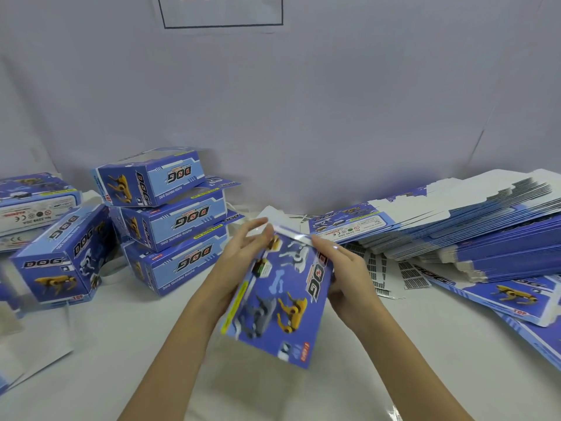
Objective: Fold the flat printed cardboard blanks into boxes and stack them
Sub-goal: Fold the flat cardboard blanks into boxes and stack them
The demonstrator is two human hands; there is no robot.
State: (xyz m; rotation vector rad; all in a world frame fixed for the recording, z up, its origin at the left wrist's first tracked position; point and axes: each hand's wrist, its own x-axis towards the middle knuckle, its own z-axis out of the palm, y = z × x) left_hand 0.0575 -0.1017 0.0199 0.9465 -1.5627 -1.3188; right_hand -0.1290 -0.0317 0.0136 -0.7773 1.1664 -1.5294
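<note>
1. While both hands keep the half-formed box (282,296) in the air above the surface (151,344), the main risk is that it springs flat again. The left hand (243,253) has long, almost straight fingers against the box's left side and top corner, so I judge its grip as wide and only supporting. The right hand (340,265) curls around the right edge and seems to pinch the clear strip (293,233) at the top end.

2. Just beyond the fingertips of both hands is this top end, where the flap is not yet closed. If the right hand pulls too strongly there, the thin window film or the flap can tear or crease at a wrong line.

3. Below the grips, toward the person, the lower end of the box hangs free. Whether it is already tucked I cannot tell; if not, the box may twist out of square when the top is pressed.

4. To the left of the left hand stands the stack of finished boxes (170,220), three high and a little uneven, with another box (63,253) leaning near it. A fourth one, placed carelessly, could push the stack over.

5. To the right of the right hand lies the pile of flat blanks (455,226), spread like a fan. An elbow movement could make it slide further.
</note>
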